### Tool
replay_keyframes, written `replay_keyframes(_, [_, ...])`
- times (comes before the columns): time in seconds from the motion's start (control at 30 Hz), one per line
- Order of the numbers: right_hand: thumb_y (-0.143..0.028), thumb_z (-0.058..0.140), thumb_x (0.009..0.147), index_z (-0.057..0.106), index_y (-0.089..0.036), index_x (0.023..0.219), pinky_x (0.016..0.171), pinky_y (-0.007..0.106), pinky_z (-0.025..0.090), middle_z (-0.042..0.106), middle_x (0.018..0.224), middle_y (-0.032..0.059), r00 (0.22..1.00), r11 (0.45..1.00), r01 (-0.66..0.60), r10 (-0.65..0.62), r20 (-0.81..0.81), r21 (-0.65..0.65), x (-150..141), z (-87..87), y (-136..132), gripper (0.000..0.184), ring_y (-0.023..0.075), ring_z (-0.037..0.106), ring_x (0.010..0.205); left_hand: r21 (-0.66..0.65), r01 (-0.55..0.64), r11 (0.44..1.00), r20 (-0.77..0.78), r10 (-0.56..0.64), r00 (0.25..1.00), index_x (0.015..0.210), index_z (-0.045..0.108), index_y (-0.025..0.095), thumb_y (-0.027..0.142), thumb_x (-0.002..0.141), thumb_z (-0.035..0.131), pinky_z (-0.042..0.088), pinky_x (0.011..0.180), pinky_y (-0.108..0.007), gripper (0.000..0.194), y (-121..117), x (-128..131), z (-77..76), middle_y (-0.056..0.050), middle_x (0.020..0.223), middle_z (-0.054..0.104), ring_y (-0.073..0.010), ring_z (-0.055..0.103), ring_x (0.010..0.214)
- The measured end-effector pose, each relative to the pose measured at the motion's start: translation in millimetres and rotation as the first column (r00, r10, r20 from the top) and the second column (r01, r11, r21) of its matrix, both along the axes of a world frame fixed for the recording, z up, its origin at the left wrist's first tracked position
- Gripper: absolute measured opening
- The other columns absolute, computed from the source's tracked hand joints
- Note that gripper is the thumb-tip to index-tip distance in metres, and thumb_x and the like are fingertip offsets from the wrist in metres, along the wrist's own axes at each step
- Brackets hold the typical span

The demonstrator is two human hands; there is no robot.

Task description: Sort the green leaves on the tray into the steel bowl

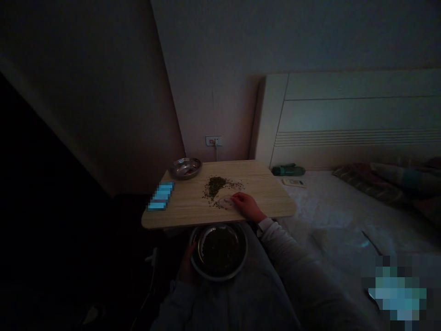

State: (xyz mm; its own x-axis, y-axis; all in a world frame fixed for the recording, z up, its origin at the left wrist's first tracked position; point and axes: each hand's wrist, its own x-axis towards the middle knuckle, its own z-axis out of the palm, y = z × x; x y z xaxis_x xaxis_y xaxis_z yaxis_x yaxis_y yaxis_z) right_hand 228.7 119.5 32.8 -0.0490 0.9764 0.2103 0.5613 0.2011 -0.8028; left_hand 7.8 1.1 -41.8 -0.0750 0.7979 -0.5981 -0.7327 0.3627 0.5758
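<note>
I take the grain pile (216,185) as the centre of my clock: small dark grains, heaped on the pale wooden table (275,206) and thinning out toward three and five. At four o'clock is the right hand (246,207), narrow, its fingers drawn together at the edge of the scatter; I cannot tell whether a grain is pinched between them. The left hand (188,259), at seven, grips the side of the lower bowl (220,277), which sits at six over the person's legs (its dark contents defeat me in this light). The table's near edge stands between that bowl and the pile.

At ten a shallow metal bowl (186,176) takes up the far corner, and at nine a bright pixelated rectangle (161,196) lies along the left edge. Straight up at twelve, beyond the table, I see a wall socket (213,141) with a cord plugged in. Toward three, on the bed (317,207), rest a green bottle (288,170), a pale remote (294,183) and, farther out, rumpled bedding (372,184). The headboard (344,112) rises at two.
</note>
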Motion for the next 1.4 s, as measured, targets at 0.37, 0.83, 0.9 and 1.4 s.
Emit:
replay_keyframes(0.37, [-0.036,0.054,0.080,0.068,-0.016,0.079,0.059,0.023,0.038,0.066,0.067,0.0018,0.998,0.998,-0.067,0.067,0.023,0.002,0.6,-3.3,-0.7,0.025,0.0128,0.054,0.062,0.025,0.009,1.000,-0.035,-0.008,0.999,0.100,0.070,0.018,0.025,0.080,0.057,0.044,0.097,-0.043,0.025,2.1,-2.7,-9.1,-0.007,0.083,0.076,-0.0248,0.068,0.096])
replay_keyframes(0.83, [-0.035,0.056,0.080,0.067,-0.014,0.079,0.059,0.023,0.037,0.064,0.066,0.0011,0.997,0.996,-0.078,0.079,0.017,-0.035,-0.3,-0.3,-2.3,0.024,0.0120,0.053,0.061,0.025,0.016,1.000,0.033,-0.017,0.999,0.105,0.069,0.018,0.025,0.082,0.053,0.044,0.098,-0.043,0.029,-1.6,2.4,2.2,-0.008,0.086,0.077,-0.0242,0.067,0.098])
replay_keyframes(0.9, [-0.035,0.056,0.081,0.067,-0.014,0.079,0.060,0.023,0.038,0.064,0.066,0.0010,0.997,0.996,-0.078,0.078,0.004,-0.037,-1.8,-0.5,-2.4,0.024,0.0121,0.053,0.061,0.033,0.016,0.999,0.046,-0.018,0.999,0.108,0.068,0.019,0.024,0.082,0.053,0.043,0.098,-0.044,0.031,-1.8,2.1,1.8,-0.008,0.089,0.076,-0.0246,0.067,0.100])
replay_keyframes(1.4, [-0.033,0.057,0.083,0.068,-0.015,0.081,0.062,0.023,0.038,0.068,0.072,0.0026,0.971,0.976,-0.216,0.216,0.099,-0.008,-25.9,0.8,-14.8,0.021,0.0120,0.055,0.065,-0.053,-0.030,0.998,0.082,0.034,0.996,0.092,0.072,0.015,0.020,0.080,0.052,0.046,0.096,-0.039,0.024,-4.3,6.1,24.2,-0.008,0.075,0.076,-0.0254,0.068,0.096])
